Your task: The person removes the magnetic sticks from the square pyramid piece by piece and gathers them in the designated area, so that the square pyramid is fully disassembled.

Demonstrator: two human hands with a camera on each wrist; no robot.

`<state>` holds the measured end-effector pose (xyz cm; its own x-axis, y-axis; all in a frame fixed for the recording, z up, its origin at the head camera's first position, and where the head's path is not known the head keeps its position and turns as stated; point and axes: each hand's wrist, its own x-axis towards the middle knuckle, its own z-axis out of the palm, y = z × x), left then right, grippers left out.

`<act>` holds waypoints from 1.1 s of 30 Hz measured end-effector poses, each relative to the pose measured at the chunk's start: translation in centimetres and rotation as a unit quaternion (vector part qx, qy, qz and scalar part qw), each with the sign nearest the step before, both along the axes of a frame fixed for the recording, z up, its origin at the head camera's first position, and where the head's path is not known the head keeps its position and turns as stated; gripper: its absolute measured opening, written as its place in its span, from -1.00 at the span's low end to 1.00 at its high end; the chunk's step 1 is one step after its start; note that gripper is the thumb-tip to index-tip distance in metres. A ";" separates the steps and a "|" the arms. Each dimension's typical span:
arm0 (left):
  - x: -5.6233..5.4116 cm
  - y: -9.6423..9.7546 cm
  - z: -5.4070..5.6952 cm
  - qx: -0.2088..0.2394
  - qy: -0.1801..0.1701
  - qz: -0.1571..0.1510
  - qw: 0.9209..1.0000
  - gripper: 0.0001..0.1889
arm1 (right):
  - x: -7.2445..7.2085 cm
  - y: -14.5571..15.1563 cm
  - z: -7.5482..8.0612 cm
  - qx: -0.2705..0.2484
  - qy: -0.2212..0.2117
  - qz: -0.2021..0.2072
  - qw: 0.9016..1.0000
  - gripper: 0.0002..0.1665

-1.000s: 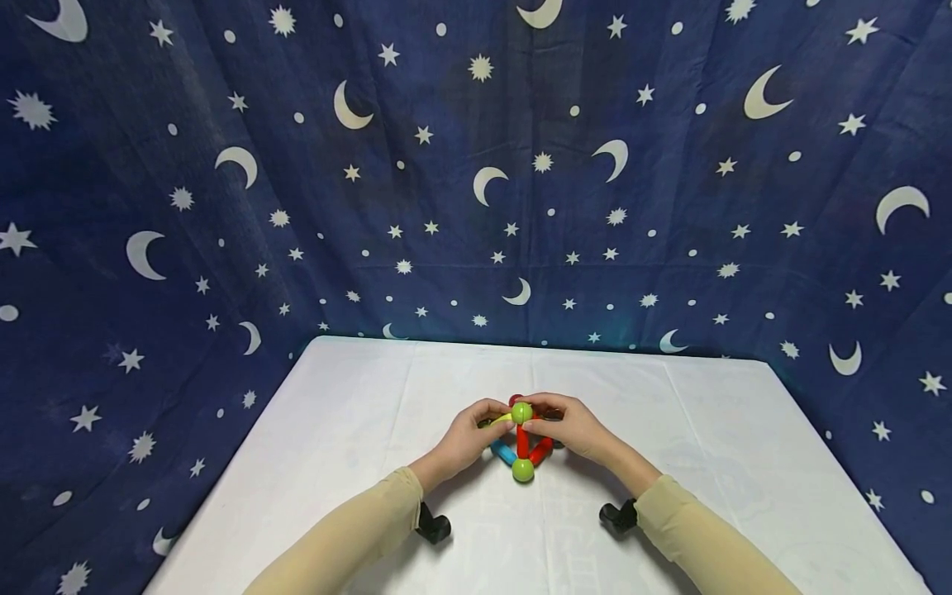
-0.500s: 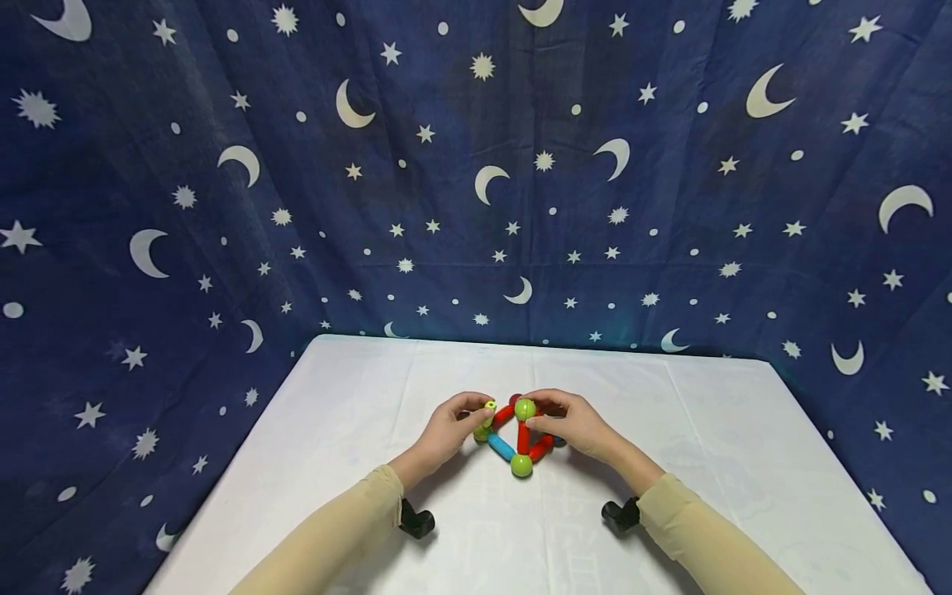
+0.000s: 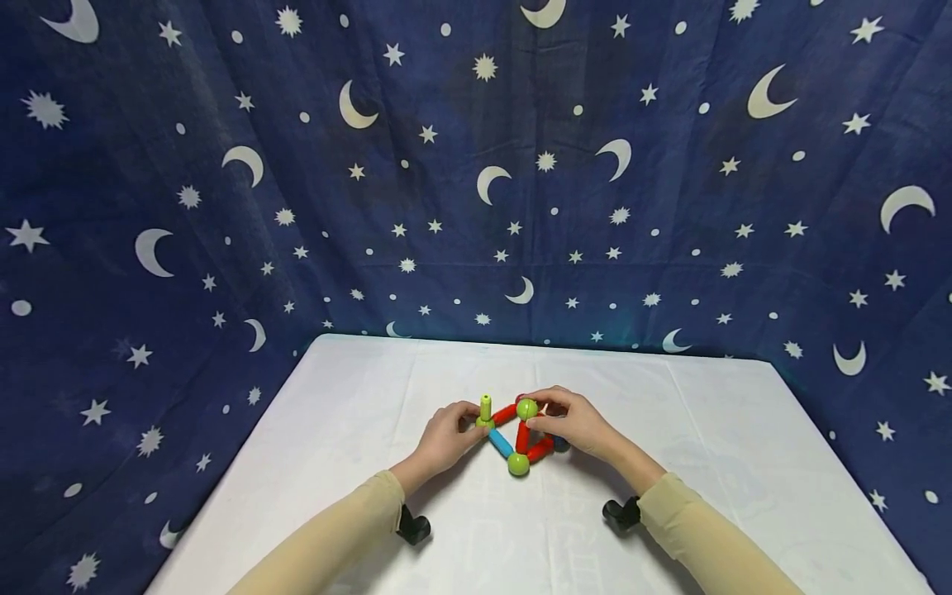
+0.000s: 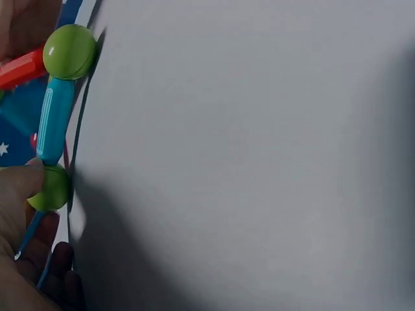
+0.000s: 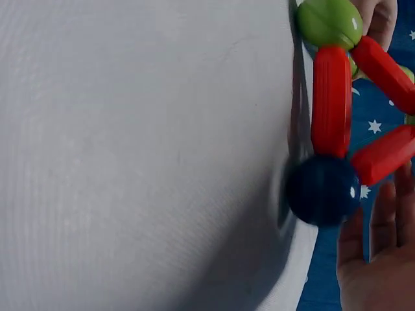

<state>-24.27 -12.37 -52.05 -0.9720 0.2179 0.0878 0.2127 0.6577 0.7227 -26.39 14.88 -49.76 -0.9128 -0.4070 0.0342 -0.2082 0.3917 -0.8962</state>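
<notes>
Left fingers [image 3: 475, 434] lower, ball [image 3: 485, 425] apparently part-hidden

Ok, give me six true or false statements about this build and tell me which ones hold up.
1. A yellow-green rod stands upright on the left green ball. True.
2. A blue rod joins that ball to the near green ball. True.
3. The rod between the near green ball and the dark blue ball is yellow. False: it is a red rod.
4. The left hand holds the left green ball. True.
5. The right hand lies flat on the table. False: it pinches the raised green ball.
6. The tabletop is black. False: it is white.
</notes>
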 end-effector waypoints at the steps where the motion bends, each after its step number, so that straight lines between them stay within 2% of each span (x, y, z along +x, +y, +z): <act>1: -0.3 0.1 0.0 -0.002 0.002 0.007 1.000 -0.67 | 0.0 0.0 0.0 0.004 0.009 -0.002 1.000 -0.51; 5: -1.7 0.7 0.1 -0.011 0.008 0.027 1.000 -0.72 | 0.0 -0.2 0.0 0.019 0.041 -0.002 0.999 -0.59; 9: -3.1 1.5 0.2 -0.035 0.014 0.043 0.998 -0.72 | 0.3 -0.6 0.0 0.021 0.042 0.005 0.999 -0.60; 12: -3.4 1.8 0.1 -0.009 0.015 0.045 0.999 -0.76 | 0.4 -0.8 0.0 0.019 0.036 0.001 0.999 -0.59; 14: -2.9 1.8 0.1 0.054 -0.003 0.031 0.998 -0.77 | 0.5 -0.8 -0.1 0.020 0.034 -0.001 0.999 -0.57; 15: -2.5 1.8 0.0 0.095 -0.019 0.019 0.995 -0.76 | 0.5 -0.8 -0.1 0.022 0.032 -0.002 0.999 -0.56; 18: -1.0 1.8 0.1 0.203 -0.080 -0.020 0.976 -0.70 | 0.5 -0.6 -0.1 0.026 0.034 -0.003 0.999 -0.54; 20: -0.2 2.0 0.2 0.245 -0.114 -0.040 0.962 -0.65 | 0.5 -0.3 -0.1 0.025 0.040 -0.007 0.999 -0.54; 24: 0.7 2.9 0.3 0.278 -0.131 -0.053 0.950 -0.61 | 0.5 -0.1 0.0 0.016 0.050 -0.003 0.999 -0.55; 30: 0.9 3.9 -0.1 0.304 -0.129 -0.029 0.943 -0.65 | 0.5 -0.4 -0.4 0.014 0.046 0.002 0.999 -0.58; 33: 0.9 4.0 -0.3 0.314 -0.134 -0.028 0.940 -0.66 | 0.5 -0.5 -0.4 0.015 0.044 -0.001 0.999 -0.58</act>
<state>-23.37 -8.39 -52.34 -0.9664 0.2554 -0.0298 -0.0104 0.0769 0.9970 -25.87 14.43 -50.16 -0.9077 -0.4068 0.1027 -0.2849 0.4180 -0.8626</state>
